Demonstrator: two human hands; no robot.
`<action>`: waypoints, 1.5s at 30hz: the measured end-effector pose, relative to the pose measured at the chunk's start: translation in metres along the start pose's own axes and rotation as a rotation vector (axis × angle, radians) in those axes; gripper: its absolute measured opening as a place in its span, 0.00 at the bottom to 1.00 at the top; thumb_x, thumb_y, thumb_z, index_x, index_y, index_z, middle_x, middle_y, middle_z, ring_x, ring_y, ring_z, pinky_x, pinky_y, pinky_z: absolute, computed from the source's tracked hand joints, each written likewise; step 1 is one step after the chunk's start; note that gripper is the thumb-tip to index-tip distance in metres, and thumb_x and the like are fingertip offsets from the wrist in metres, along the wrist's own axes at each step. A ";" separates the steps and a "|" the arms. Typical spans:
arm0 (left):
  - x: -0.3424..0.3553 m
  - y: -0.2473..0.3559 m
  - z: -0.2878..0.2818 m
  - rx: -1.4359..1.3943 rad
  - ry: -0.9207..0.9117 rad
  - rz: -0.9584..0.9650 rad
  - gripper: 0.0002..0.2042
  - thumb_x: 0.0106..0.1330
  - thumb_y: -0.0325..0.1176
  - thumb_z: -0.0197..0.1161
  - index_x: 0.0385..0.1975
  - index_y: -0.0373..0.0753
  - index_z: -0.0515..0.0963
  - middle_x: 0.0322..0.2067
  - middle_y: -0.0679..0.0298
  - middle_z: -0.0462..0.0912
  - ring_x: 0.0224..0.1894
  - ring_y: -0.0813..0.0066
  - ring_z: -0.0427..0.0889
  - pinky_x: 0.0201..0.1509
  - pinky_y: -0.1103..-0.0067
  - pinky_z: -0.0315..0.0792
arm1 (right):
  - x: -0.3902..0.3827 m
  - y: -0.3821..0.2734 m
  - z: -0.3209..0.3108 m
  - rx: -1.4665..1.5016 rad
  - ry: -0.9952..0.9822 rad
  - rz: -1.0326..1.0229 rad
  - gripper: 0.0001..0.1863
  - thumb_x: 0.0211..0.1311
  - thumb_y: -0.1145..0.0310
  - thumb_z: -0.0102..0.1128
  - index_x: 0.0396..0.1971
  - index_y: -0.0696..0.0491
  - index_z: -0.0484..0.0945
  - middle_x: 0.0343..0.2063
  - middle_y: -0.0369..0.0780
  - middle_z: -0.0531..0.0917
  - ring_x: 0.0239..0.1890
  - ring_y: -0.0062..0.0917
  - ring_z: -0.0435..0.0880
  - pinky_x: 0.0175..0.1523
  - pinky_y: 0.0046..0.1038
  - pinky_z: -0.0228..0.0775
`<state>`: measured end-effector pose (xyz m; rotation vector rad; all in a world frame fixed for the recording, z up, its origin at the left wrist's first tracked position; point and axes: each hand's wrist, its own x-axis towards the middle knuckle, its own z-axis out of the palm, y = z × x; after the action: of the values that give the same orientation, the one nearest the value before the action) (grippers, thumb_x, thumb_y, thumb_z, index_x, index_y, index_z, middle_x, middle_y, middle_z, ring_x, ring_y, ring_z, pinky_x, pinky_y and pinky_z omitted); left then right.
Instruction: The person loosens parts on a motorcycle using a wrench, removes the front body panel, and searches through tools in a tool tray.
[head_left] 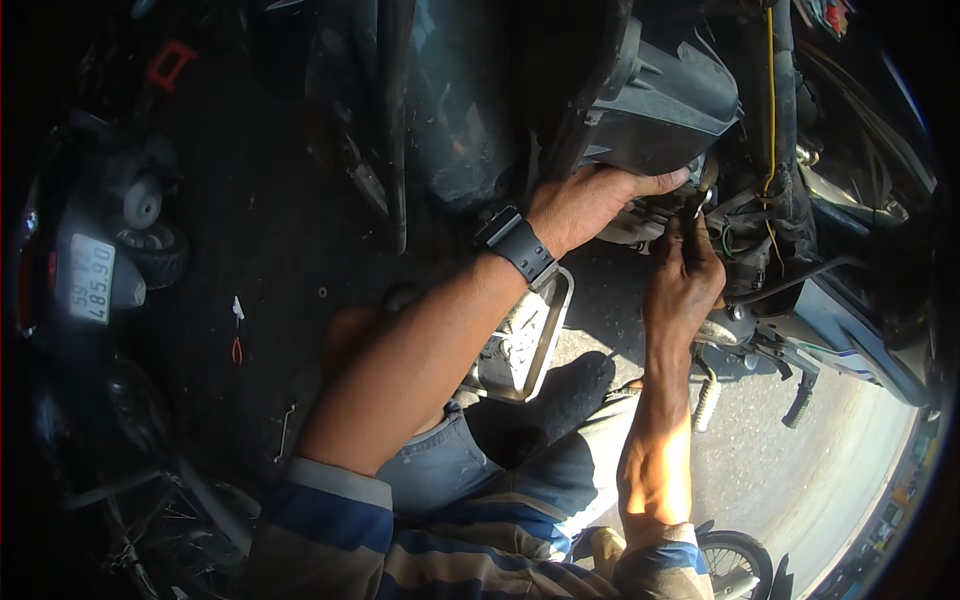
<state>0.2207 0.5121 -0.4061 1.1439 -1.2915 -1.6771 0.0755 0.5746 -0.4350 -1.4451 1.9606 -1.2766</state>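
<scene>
My left hand [590, 203], with a black watch at its wrist, reaches in under the dark grey plastic housing [665, 125] of a motorbike. Its thumb lies stretched along the housing's lower edge, the tip against a small metal fitting [696, 165]. The other fingers curl out of sight beneath, round a part I cannot make out. Close by on the right, my right hand [685, 275] points upward with thumb and fingers pinched together. At its fingertips a small shiny metal piece [702, 203] shows among the engine parts; its kind is unclear.
A yellow cable [770, 100] runs down the frame beside my right hand. Below my left wrist is a metal footrest-like frame [555, 340]. Red-handled pliers [237, 348] and a thin wrench [285, 432] lie on the dark floor. Another motorbike [150, 245] stands at the left.
</scene>
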 end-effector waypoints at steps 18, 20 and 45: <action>-0.007 0.014 0.014 -0.085 0.092 -0.017 0.25 0.60 0.46 0.73 0.53 0.40 0.82 0.52 0.60 0.85 0.56 0.68 0.80 0.62 0.75 0.69 | 0.007 -0.010 -0.025 -0.047 -0.125 -0.028 0.18 0.73 0.65 0.56 0.48 0.67 0.79 0.24 0.36 0.80 0.24 0.18 0.68 0.29 0.25 0.60; 0.006 -0.007 0.024 -0.149 0.142 0.152 0.25 0.58 0.45 0.73 0.53 0.40 0.82 0.52 0.59 0.85 0.55 0.67 0.82 0.60 0.75 0.71 | -0.010 0.014 -0.015 0.077 0.007 -0.011 0.22 0.73 0.61 0.57 0.51 0.68 0.78 0.26 0.37 0.81 0.25 0.18 0.69 0.29 0.25 0.61; -0.216 -0.116 -0.060 0.570 0.527 -0.248 0.10 0.66 0.33 0.57 0.39 0.35 0.81 0.35 0.51 0.84 0.41 0.52 0.84 0.43 0.62 0.79 | -0.151 0.345 -0.027 -0.618 -1.515 -1.074 0.17 0.55 0.69 0.62 0.46 0.55 0.80 0.41 0.45 0.85 0.49 0.38 0.82 0.52 0.40 0.74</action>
<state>0.3495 0.7168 -0.4781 1.9911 -1.3420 -1.0523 -0.0727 0.7409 -0.7394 -2.6331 0.4160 0.4758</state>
